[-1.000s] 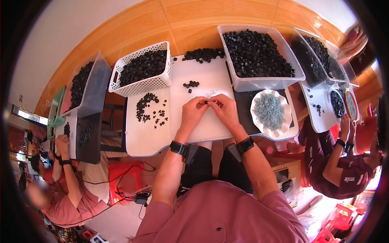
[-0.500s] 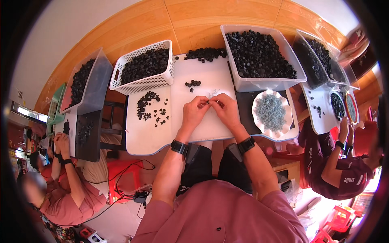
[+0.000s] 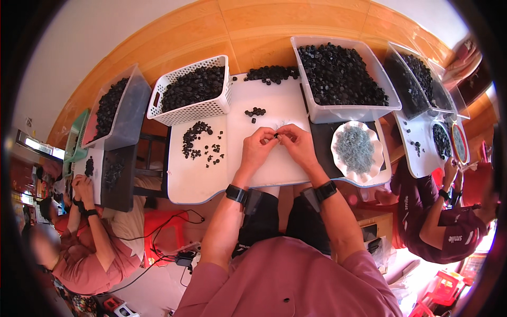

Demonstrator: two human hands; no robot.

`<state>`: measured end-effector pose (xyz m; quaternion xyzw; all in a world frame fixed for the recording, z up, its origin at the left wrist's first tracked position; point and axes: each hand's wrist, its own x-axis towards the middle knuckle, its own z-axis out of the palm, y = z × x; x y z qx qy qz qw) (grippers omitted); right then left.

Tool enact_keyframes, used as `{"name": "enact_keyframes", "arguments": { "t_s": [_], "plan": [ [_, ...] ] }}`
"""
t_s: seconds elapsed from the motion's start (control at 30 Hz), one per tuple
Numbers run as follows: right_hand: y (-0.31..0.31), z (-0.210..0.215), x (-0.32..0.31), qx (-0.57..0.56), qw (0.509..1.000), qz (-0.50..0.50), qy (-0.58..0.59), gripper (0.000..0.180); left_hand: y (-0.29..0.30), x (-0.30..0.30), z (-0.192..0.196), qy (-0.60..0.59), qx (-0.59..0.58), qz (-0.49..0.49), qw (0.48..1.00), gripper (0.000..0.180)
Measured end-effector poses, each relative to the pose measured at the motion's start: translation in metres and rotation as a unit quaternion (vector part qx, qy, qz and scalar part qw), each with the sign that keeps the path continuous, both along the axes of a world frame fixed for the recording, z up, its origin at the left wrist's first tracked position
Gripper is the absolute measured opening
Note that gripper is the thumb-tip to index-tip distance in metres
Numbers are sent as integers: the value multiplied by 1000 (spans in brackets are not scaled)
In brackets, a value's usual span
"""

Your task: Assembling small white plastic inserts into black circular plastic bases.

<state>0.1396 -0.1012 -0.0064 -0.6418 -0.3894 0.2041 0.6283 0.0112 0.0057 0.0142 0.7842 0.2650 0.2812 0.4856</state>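
Note:
Above the middle of the white table [image 3: 200,182], my left hand [image 3: 256,149] and my right hand [image 3: 297,143] meet fingertip to fingertip. Both pinch a small black part [image 3: 275,136], mostly covered by the fingers, so its exact shape cannot be made out. A few thin grey wire-like pieces [image 3: 281,124] lie just beyond the fingertips. Slightly farther off sits a little cluster of black round parts [image 3: 255,112]. To the left, more black parts [image 3: 195,140] are spread on the table, with smaller black pieces [image 3: 214,150] beside them.
A white perforated basket [image 3: 203,105] and a large clear bin [image 3: 348,112], both full of black parts, stand at the back. Between them lies a black pile [image 3: 272,74]. A scalloped white plate [image 3: 373,171] holds grey wire-like pieces. Co-workers sit left and right.
The view has shifted slightly, so everything appears a little lower and farther right. My hands stay pinched together on the small black part, which shows a bit more now.

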Motion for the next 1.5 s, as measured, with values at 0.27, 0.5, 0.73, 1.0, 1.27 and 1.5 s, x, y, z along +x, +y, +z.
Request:
{"name": "enact_keyframes", "arguments": {
  "t_s": [0.27,0.5,0.73,1.0,1.27,1.5],
  "plan": [
    [1,2,2,20,995,32,90,18,3,-1,-3,7,23,-18,1000,23],
    [1,14,-4,-1,996,-63,61,11,31,-2,-6,-92,32,59,993,27],
    [1,4,1,45,989,-135,-43,16,70,0,21,91,230,11,969,25],
    [-5,10,-3,42,988,-146,-17,18,60,0,9,97,145,-17,985,25],
    [-9,23,-14,77,979,-129,-137,17,11,-8,-8,-22,-88,-32,995,27],
    [-8,21,-14,88,979,-80,-163,15,10,-9,-2,-12,-74,-50,996,25]
  ]
}}
